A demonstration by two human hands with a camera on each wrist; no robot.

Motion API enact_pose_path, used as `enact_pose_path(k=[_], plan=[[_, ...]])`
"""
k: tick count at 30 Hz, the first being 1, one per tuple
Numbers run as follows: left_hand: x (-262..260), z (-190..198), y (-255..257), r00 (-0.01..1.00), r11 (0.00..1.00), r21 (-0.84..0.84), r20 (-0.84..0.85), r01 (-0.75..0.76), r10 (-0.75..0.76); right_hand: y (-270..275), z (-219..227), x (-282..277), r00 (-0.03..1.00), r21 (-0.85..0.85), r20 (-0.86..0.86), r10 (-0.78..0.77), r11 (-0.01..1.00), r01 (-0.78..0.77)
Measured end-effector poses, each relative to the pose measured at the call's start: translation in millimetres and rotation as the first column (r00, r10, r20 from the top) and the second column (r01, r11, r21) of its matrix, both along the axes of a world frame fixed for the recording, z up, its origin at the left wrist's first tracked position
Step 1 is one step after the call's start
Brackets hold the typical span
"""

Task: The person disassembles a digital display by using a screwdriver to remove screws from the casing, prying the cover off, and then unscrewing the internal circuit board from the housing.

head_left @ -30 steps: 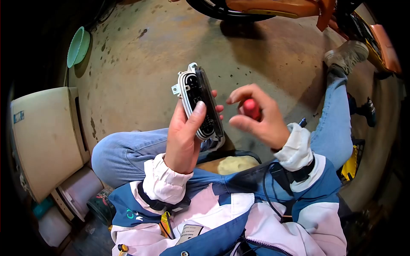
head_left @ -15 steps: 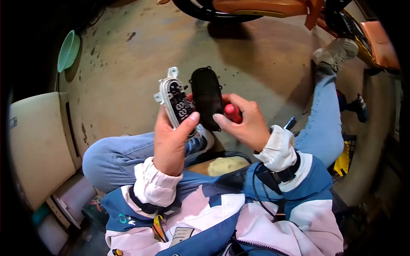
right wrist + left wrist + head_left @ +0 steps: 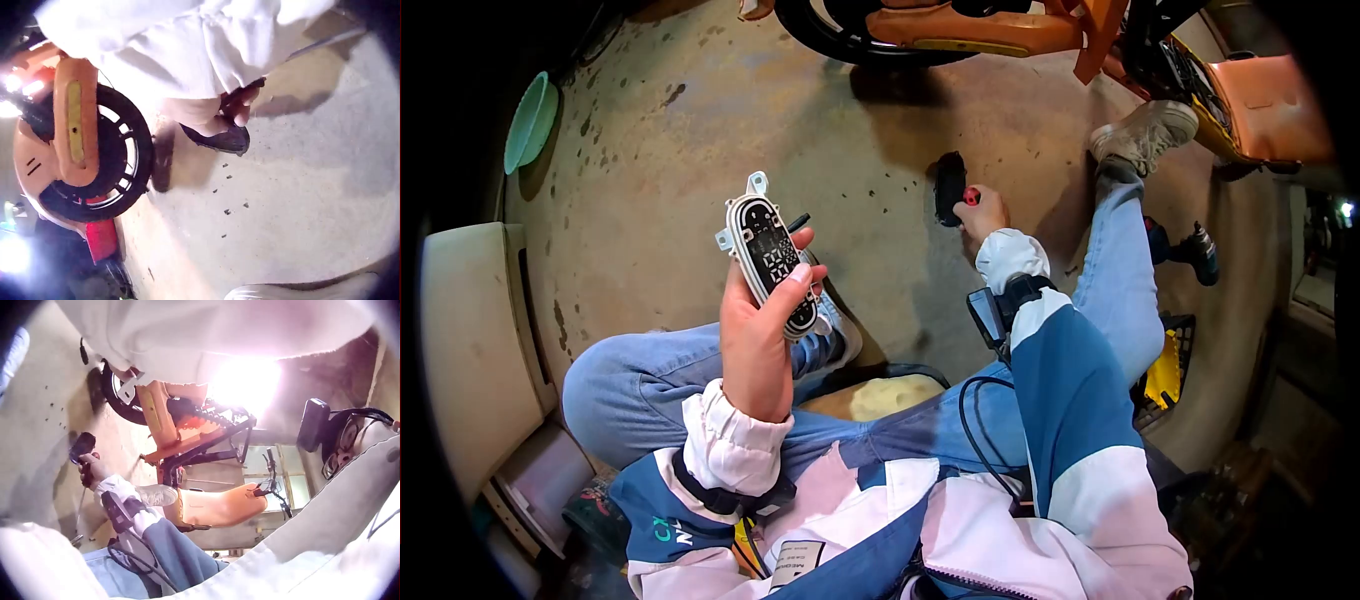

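Observation:
In the head view my left hand (image 3: pixel 755 350) grips a white-framed instrument display (image 3: pixel 772 268), its black face with digit segments turned up and the thumb across it. Farther out to the right and low over the floor, my right hand (image 3: pixel 988 214) holds the dark oval cover (image 3: pixel 948 185) by its near end. A red-handled screwdriver (image 3: pixel 971 196) is tucked in that same hand; its thin shaft (image 3: pixel 80 509) points away in the left wrist view. The right wrist view shows the cover (image 3: pixel 225 141) under the fingers, close over the concrete.
An orange two-wheeler (image 3: pixel 980 28) stands ahead, its wheel (image 3: pixel 122 156) near the right hand. Several small dark bits (image 3: pixel 228 212) lie on the floor. A power drill (image 3: pixel 1195 252) and a yellow-and-black case (image 3: pixel 1165 370) lie right of the leg. A green basin (image 3: pixel 532 122) is at far left.
The right hand has taken the dark cover off the display's side and carried it away, forward and right, down toward the floor. The left hand keeps the display, now tilted face up.

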State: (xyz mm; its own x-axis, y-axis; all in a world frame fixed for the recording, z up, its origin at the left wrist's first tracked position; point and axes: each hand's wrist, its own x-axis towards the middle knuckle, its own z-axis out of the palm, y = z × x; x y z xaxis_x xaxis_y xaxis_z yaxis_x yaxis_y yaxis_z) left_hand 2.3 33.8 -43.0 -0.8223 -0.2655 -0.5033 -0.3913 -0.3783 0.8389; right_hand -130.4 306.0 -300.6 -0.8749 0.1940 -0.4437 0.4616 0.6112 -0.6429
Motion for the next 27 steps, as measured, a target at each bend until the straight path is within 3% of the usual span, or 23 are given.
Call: enact_pose_path(k=[4, 6, 10, 13, 16, 18, 19, 21, 23, 25, 27], plan=[[-0.4, 0.9, 0.8, 1.0, 1.0, 0.007, 0.022, 0.0, 0.0, 6.2, -19.1, 2.7, 0.997, 0.025, 0.075, -0.013, 1.0, 0.011], [-0.2, -1.0, 1.1, 1.0, 1.0, 0.009, 0.025, 0.004, -0.004, 5.4, -16.7, -0.2, 0.996, -0.04, 0.09, 0.016, 0.999, -0.013], [-1.4, 0.7, 0.6, 0.999, 1.0, 0.019, 0.041, 0.011, -0.012, 6.4, -34.4, -2.0, 0.999, -0.073, 0.044, 0.025, 0.997, -0.022], [-1.8, -0.2, 1.1, 0.999, 1.0, 0.022, 0.03, 0.012, -0.013, 11.1, -42.2, 0.0, 1.0, -0.006, -0.002, 0.031, 1.0, -0.031], [-1.6, -0.8, 0.8, 1.0, 1.0, 0.027, 0.022, 0.016, -0.016, 12.8, -37.2, 0.5, 0.996, -0.076, 0.069, -0.048, 0.996, 0.054], [-1.3, 0.5, 0.5, 1.0, 1.0, 0.023, 0.019, 0.019, -0.019, 10.6, -31.4, -0.1, 0.998, 0.084, 0.045, -0.053, 0.995, 0.049], [-1.5, 2.0, 0.5, 1.0, 0.999, 0.054, 0.024, 0.007, -0.009, 8.6, -28.5, -2.0, 0.998, 0.08, 0.043, -0.051, 0.996, 0.047], [-1.9, 1.7, -0.1, 1.0, 0.996, 0.091, 0.01, -0.018, 0.018, -6.9, 10.7, -12.5, 0.993, -0.266, -0.031, -0.112, 0.959, 0.1], [-1.2, -1.7, -2.2, 0.999, 0.991, 0.13, -0.009, -0.029, 0.03, -34.4, 74.5, -22.0, 0.984, -0.53, -0.114, -0.135, 0.846, 0.055], [-0.9, 1.2, -3.4, 0.997, 0.972, 0.228, -0.039, -0.053, 0.064, -65.6, 164.3, -16.3, 0.963, -0.658, -0.248, -0.109, 0.748, -0.084], [-1.1, 4.8, -4.9, 0.996, 0.965, 0.255, -0.045, -0.067, 0.081, -85.8, 235.5, 5.6, 0.89, -0.683, -0.451, -0.066, 0.667, -0.297]])
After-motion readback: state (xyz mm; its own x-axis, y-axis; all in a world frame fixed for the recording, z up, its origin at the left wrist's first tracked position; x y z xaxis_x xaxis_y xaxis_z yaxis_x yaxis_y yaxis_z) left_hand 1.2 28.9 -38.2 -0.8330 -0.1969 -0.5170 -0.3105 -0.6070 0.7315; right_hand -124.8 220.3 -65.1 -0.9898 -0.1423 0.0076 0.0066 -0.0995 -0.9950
